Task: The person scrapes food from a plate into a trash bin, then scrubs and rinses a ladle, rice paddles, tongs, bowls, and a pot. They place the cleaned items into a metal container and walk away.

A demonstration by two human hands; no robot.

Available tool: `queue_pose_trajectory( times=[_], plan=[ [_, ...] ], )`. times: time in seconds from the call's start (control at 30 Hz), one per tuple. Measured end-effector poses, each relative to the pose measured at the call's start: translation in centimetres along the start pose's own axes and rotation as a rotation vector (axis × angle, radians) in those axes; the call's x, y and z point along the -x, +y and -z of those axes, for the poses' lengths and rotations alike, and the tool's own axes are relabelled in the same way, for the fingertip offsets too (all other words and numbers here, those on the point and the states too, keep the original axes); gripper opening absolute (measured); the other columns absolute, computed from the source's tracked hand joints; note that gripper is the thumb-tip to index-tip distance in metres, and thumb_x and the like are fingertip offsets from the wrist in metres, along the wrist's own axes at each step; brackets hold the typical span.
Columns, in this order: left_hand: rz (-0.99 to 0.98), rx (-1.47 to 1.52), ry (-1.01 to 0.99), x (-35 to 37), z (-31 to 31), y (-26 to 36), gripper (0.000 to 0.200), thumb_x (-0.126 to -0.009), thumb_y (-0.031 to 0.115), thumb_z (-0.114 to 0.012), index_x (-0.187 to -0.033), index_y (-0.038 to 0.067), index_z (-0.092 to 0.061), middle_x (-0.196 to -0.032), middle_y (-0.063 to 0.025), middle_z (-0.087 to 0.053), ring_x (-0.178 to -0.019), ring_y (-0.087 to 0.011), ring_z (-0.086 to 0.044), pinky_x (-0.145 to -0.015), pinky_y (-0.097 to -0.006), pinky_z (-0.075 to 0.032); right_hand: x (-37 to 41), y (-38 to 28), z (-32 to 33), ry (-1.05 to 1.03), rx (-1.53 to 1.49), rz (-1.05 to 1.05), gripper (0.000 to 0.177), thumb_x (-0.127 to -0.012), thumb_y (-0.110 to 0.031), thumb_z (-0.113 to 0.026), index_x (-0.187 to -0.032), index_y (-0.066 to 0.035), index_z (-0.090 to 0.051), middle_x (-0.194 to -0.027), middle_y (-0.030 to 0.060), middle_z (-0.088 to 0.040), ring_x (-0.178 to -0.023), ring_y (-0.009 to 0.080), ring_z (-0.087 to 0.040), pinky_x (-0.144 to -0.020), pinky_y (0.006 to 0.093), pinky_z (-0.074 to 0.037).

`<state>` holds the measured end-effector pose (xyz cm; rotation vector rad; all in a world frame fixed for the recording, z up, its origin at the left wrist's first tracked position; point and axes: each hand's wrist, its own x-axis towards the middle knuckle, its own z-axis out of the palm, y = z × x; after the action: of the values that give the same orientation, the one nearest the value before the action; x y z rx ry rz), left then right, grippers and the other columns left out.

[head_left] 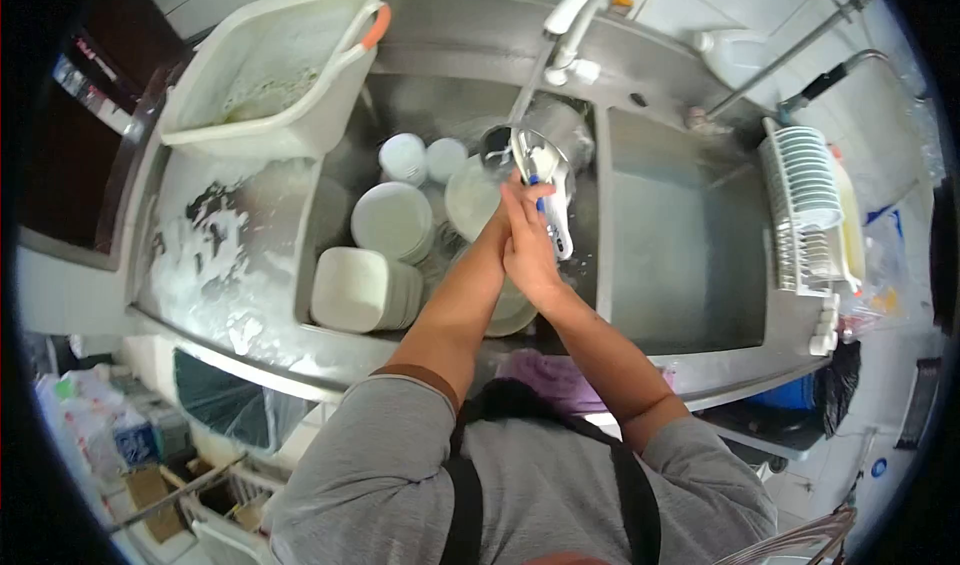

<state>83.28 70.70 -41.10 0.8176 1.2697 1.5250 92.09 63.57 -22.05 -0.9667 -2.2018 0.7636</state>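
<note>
My left hand (512, 187) is at the stream of water, closed around a bundle of white and metallic utensils (562, 227), some with blue on their handles. Its fingers are mostly hidden. Across it lies my right hand (530, 243), its visible fingers stretched out over the left hand and against the utensils. Water falls from the white faucet (572, 15) onto a metal bowl or pot (565, 130) just beyond my hands. Below and left of them in the basin sit pale round plates (470, 200), partly covered by my forearms.
The left basin also holds round bowls (392, 220), square dishes (350, 287) and white cups (403, 157). A large white tub (330, 115) stands on the soapy left drainboard (200, 265). Cloudy water fills the right basin (690, 255). A rack of plates (805, 180) is at far right.
</note>
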Motion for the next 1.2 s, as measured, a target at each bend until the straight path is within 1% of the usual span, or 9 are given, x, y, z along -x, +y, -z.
queue_pose_trajectory(
  times=[0.17, 0.23, 0.37, 0.6, 0.77, 0.87, 0.97, 1.0, 1.2],
  plan=[
    [0.383, 0.736, 0.005, -7.3, -4.8, 0.0, 0.079, -0.064, 0.004, -0.073, -0.135, 0.011, -0.040, -0.112, -0.0102, -0.058, -0.084, -0.0239, -0.061, -0.076, -0.0362, -0.049, 0.1, 5.6, 1.9, 0.064, 0.042, -0.056, 0.064, -0.068, 0.017, -0.041, -0.130, -0.001, -0.045, -0.130, 0.0232, -0.045, -0.125, 0.0397, -0.039, -0.105, 0.0393, -0.033],
    [0.008, -0.129, 0.221, -7.2, -4.3, 0.0, 0.066, -0.064, 0.000, -0.071, -0.125, 0.004, -0.044, -0.091, -0.0158, -0.062, -0.075, -0.0299, -0.063, -0.064, -0.0431, -0.051, 0.5, 8.7, 1.8, 0.070, -0.014, -0.190, 0.058, -0.070, 0.011, -0.045, -0.127, 0.002, -0.046, -0.131, 0.0245, -0.045, -0.124, 0.0391, -0.042, -0.104, 0.0401, -0.035],
    [0.507, -0.128, 0.243, -9.6, -0.4, 1.1, 0.047, -0.072, 0.007, -0.071, -0.114, -0.002, -0.054, -0.097, -0.0167, -0.064, -0.078, -0.0298, -0.064, -0.064, -0.0419, -0.052, -0.4, 14.2, 0.4, 0.110, 0.125, -0.256, 0.055, -0.071, 0.005, -0.048, -0.126, 0.010, -0.045, -0.127, 0.0330, -0.045, -0.121, 0.0452, -0.042, -0.105, 0.0443, -0.033],
    [0.780, -0.094, 0.033, -9.1, 2.4, 3.4, 0.043, -0.082, 0.029, -0.070, -0.115, 0.005, -0.057, -0.105, -0.0096, -0.063, -0.089, -0.0251, -0.063, -0.069, -0.0410, -0.051, -8.7, 22.0, -5.1, -0.065, -0.770, -1.147, 0.036, -0.083, -0.012, -0.056, -0.116, 0.002, -0.051, -0.110, 0.0173, -0.059, -0.104, 0.0303, -0.058, -0.085, 0.0418, -0.050],
    [0.689, -0.260, -0.042, -8.0, 2.8, 4.6, 0.042, -0.083, 0.032, -0.067, -0.111, 0.003, -0.060, -0.103, -0.0122, -0.065, -0.093, -0.0259, -0.065, -0.076, -0.0410, -0.052, -8.0, 23.8, -7.5, -0.071, -0.800, -1.454, 0.029, -0.082, -0.013, -0.057, -0.109, -0.002, -0.054, -0.096, 0.0168, -0.061, -0.081, 0.0296, -0.063, -0.069, 0.0432, -0.055],
    [0.394, -1.379, -0.190, -6.8, 1.4, 7.4, 0.028, -0.078, 0.023, -0.065, -0.097, 0.003, -0.068, -0.104, -0.0206, -0.065, -0.105, -0.0328, -0.060, -0.086, -0.0416, -0.049, -7.2, 23.1, -9.3, -0.055, -0.680, -1.577, 0.030, -0.083, -0.008, -0.051, -0.113, -0.002, -0.051, -0.092, 0.0179, -0.061, -0.078, 0.0319, -0.063, -0.068, 0.0434, -0.056],
    [0.205, -1.582, -0.338, -7.7, 1.7, 9.1, 0.043, -0.081, 0.036, -0.062, -0.100, -0.003, -0.066, -0.103, -0.0208, -0.065, -0.100, -0.0311, -0.063, -0.086, -0.0422, -0.049, -6.8, 22.8, -9.3, -0.186, -0.974, -1.295, 0.045, -0.081, 0.001, -0.041, -0.125, -0.002, -0.035, -0.107, 0.0234, -0.056, -0.086, 0.0357, -0.064, -0.071, 0.0475, -0.058],
    [0.017, -1.748, -0.361, -8.5, 2.9, 7.6, 0.051, -0.087, 0.045, -0.051, -0.101, -0.002, -0.066, -0.104, -0.0197, -0.065, -0.105, -0.0314, -0.060, -0.090, -0.0425, -0.046, -7.4, 24.1, -9.0, -0.373, -1.210, -1.284, 0.084, -0.086, 0.003, -0.034, -0.142, -0.027, 0.021, -0.138, 0.0227, -0.032, -0.100, 0.0459, -0.057, -0.069, 0.0546, -0.058],
    [0.291, -1.598, -0.322, -5.3, 3.7, 13.3, 0.067, -0.092, 0.057, -0.033, -0.106, 0.000, -0.065, -0.108, -0.0207, -0.063, -0.104, -0.0347, -0.059, -0.091, -0.0431, -0.045, -7.1, 17.1, -5.5, -0.115, -0.970, -1.119, 0.091, -0.080, 0.008, -0.037, -0.142, -0.026, 0.021, -0.146, 0.0234, -0.017, -0.105, 0.0478, -0.054, -0.066, 0.0554, -0.058]
  ],
)
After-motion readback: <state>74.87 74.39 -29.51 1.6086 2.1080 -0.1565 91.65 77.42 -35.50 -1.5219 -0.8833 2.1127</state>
